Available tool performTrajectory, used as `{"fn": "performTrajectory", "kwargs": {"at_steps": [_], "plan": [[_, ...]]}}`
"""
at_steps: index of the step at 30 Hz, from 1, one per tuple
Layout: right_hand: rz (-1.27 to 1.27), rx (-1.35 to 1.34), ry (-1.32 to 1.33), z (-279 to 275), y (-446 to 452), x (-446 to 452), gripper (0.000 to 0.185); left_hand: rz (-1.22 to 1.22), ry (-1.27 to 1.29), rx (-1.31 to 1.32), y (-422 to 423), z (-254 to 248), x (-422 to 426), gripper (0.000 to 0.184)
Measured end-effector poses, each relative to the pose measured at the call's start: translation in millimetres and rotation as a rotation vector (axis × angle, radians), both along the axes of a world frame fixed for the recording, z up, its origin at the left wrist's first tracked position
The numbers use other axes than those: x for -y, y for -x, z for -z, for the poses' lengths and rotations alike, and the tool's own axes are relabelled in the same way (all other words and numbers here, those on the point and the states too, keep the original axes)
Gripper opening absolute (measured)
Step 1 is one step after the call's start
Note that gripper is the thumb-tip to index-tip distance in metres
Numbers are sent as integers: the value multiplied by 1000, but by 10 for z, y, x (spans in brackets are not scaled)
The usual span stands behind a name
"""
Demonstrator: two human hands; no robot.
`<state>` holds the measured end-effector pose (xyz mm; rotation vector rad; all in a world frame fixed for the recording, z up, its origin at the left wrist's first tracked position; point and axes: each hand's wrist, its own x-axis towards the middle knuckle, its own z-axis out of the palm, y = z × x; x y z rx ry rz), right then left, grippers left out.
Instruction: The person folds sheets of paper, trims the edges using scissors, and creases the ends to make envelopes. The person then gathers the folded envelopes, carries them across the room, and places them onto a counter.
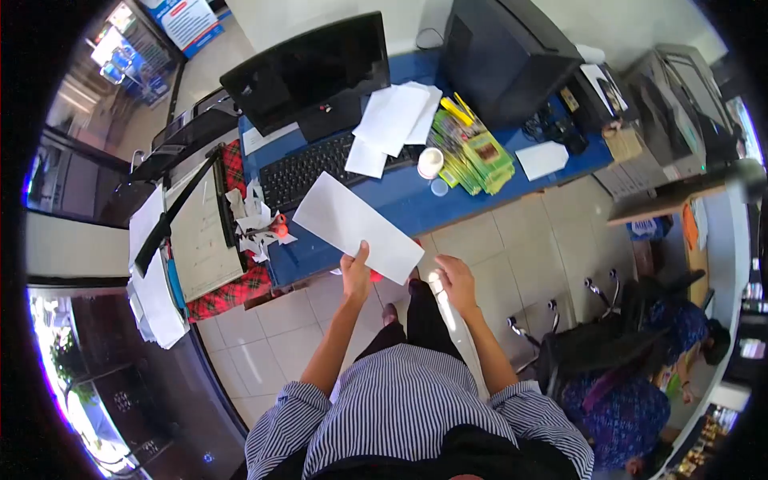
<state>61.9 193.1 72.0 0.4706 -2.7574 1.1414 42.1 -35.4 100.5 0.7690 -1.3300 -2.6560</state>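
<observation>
My left hand [357, 274] grips a blank white sheet of paper [356, 224] by its near edge, the thumb lying on top. The sheet is held up at a slant over the front edge of the blue desk [376, 220]. To the right of the sheet, apart from it, is my right hand [456, 285]. Its fingers are loosely bent with a gap to the thumb, and nothing shows in them. Beyond the sheet, several white papers [392, 120] lie partly over a black keyboard [300, 172].
A glue pot [430, 163], green packets [480, 160] and a yellow cutter [458, 110] sit on the desk near a monitor [308, 72]. Left are a paper trimmer [196, 220], scraps and orange-handled scissors [280, 226]. A person [620, 416] and an office chair [588, 344] are at right.
</observation>
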Motion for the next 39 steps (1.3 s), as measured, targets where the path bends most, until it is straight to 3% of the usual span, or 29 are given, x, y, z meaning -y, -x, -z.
{"fn": "performTrajectory", "kwargs": {"at_steps": [7, 11, 16, 22, 27, 32, 36, 37, 39], "plan": [[297, 428, -37, 985, -1014, -652, 33, 329, 425, 98, -745, 134, 53, 22], [441, 739, 131, 1597, -1512, -898, 33, 697, 667, 202, -929, 416, -69, 24], [534, 871, 326, 2427, -1855, -1044, 33, 1001, 928, 159, -836, 602, -408, 26], [513, 823, 319, 3364, -1971, -1067, 35, 1103, 845, 9, -743, 1895, -768, 28], [604, 933, 242, 4410, -1940, -1164, 48, 994, 663, 78, -598, 3120, -1144, 35], [495, 763, -49, 5773, -1948, -1170, 62, 1012, 637, 110, -343, 4177, -1329, 40], [803, 869, 286, 6777, -1852, -1068, 71, 1036, 502, 214, -105, 4557, -1391, 38], [801, 866, 294, 6932, -1771, -1038, 71, 1035, 510, 212, -69, 4724, -1389, 38], [1086, 941, 302, 7148, -1577, -927, 70, 1020, 504, 214, -39, 4977, -1340, 41]]}}
